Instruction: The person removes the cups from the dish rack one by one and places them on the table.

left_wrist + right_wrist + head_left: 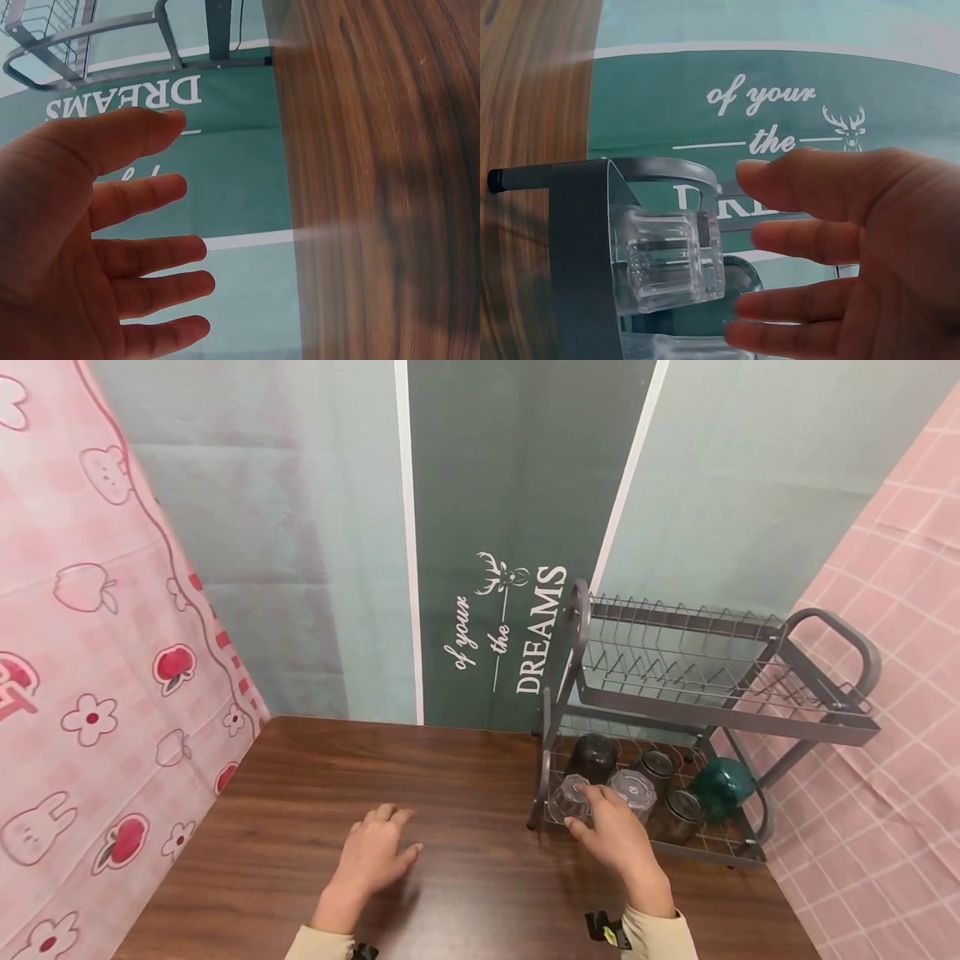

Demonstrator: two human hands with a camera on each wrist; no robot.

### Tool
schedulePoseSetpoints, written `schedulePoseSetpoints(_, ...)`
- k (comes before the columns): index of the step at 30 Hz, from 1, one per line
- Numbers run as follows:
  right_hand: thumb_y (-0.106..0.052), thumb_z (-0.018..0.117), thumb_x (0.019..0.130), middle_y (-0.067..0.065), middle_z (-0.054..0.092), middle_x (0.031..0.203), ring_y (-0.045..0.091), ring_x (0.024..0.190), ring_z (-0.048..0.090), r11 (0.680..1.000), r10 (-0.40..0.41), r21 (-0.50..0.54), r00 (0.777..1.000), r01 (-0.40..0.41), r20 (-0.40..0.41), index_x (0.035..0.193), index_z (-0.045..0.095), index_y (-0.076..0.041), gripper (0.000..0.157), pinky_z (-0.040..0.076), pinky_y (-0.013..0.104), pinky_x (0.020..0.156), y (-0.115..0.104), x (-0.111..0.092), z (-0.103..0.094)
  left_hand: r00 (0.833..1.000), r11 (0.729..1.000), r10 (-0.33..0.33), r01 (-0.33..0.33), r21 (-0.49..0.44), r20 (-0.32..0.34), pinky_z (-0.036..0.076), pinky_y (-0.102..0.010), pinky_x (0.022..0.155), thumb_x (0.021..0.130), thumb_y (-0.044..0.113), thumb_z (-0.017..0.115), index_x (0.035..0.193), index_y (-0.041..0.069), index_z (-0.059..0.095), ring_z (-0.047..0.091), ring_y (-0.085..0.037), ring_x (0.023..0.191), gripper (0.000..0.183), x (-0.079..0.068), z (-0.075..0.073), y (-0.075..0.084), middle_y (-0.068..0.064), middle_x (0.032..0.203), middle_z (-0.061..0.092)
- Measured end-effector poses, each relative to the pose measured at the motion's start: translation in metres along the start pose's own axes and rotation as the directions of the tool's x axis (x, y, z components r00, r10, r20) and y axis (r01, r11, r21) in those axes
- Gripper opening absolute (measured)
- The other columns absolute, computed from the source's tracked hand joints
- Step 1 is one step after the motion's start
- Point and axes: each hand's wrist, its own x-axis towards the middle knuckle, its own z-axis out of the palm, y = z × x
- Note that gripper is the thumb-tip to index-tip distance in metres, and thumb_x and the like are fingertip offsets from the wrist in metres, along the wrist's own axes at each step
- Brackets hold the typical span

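My right hand reaches over the front of the dish rack's lower shelf, thumb and fingers spread. Nearest to it is a small clear glass at the shelf's left front corner. In the right wrist view a gap shows between the fingertips and that glass. Beside it on the shelf are a faceted clear glass, a dark glass, two brownish glasses, one in front, and a teal glass. My left hand hovers above the table with nothing in it, fingers extended.
The grey two-tier dish rack stands at the right of the brown wooden table. Its upper tier has wire slots and raised side handles. Behind hangs a green cloth with white lettering. Pink patterned cloths hang at both sides.
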Motion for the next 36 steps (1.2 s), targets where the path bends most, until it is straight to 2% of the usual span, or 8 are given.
schedulePoseSetpoints(6, -0.020, 0.070, 0.080, 0.036, 0.039, 0.130, 0.054, 0.115, 0.039, 0.999, -0.022, 0.034, 0.999, 0.024, -0.047, 0.127, 0.052, 0.001, 0.055, 0.037, 0.063, 0.084, -0.003, 0.008, 0.004, 1.000, 1.000, 0.007, -0.007, -0.006, 0.010, 0.045, -0.049, 0.075, 0.075, 0.030, 0.075, 0.110, 0.006, 0.065, 0.055, -0.033, 0.097, 0.044, 0.002, 0.004, 0.004, -0.016, 0.106, 0.057)
schedulePoseSetpoints(17, -0.015, 0.072, 0.079, 0.037, 0.041, 0.128, 0.054, 0.115, 0.039, 0.997, -0.073, 0.015, 0.994, 0.074, -0.077, 0.120, 0.058, 0.001, 0.046, 0.036, 0.061, 0.087, -0.003, 0.023, 0.016, 0.997, 0.997, 0.073, -0.073, -0.020, -0.020, 0.044, -0.047, 0.073, 0.074, 0.029, 0.075, 0.108, 0.006, 0.065, 0.055, -0.033, 0.097, 0.042, 0.011, 0.019, 0.011, -0.015, 0.106, 0.056)
schedulePoseSetpoints(21, -0.014, 0.072, 0.078, 0.037, 0.039, 0.129, 0.055, 0.117, 0.036, 0.998, -0.061, 0.013, 0.996, 0.062, -0.066, 0.120, 0.058, 0.001, 0.046, 0.036, 0.061, 0.088, -0.001, 0.024, 0.020, 0.994, 0.994, 0.106, -0.107, -0.036, -0.026, 0.044, -0.047, 0.073, 0.074, 0.029, 0.075, 0.107, 0.006, 0.065, 0.055, -0.034, 0.097, 0.041, 0.013, 0.026, 0.016, -0.017, 0.107, 0.057)
schedulePoseSetpoints(26, -0.013, 0.071, 0.079, 0.038, 0.038, 0.130, 0.055, 0.119, 0.034, 0.998, -0.062, 0.017, 0.997, 0.063, -0.037, 0.120, 0.058, 0.000, 0.045, 0.033, 0.061, 0.090, 0.002, 0.025, 0.025, 0.993, 0.992, 0.117, -0.118, -0.044, -0.014, 0.045, -0.048, 0.074, 0.074, 0.029, 0.076, 0.107, 0.005, 0.065, 0.055, -0.035, 0.098, 0.043, 0.015, 0.035, 0.018, -0.019, 0.110, 0.057)
schedulePoseSetpoints(36, -0.006, 0.070, 0.076, 0.038, 0.042, 0.125, 0.057, 0.111, 0.040, 0.997, -0.073, 0.009, 0.996, 0.073, -0.041, 0.118, 0.059, 0.000, 0.044, 0.038, 0.061, 0.085, 0.004, 0.033, 0.031, 0.991, 0.991, 0.131, -0.131, -0.042, 0.001, 0.045, -0.049, 0.077, 0.076, 0.032, 0.074, 0.110, 0.005, 0.064, 0.053, -0.036, 0.105, 0.044, 0.024, 0.048, 0.021, -0.020, 0.115, 0.054)
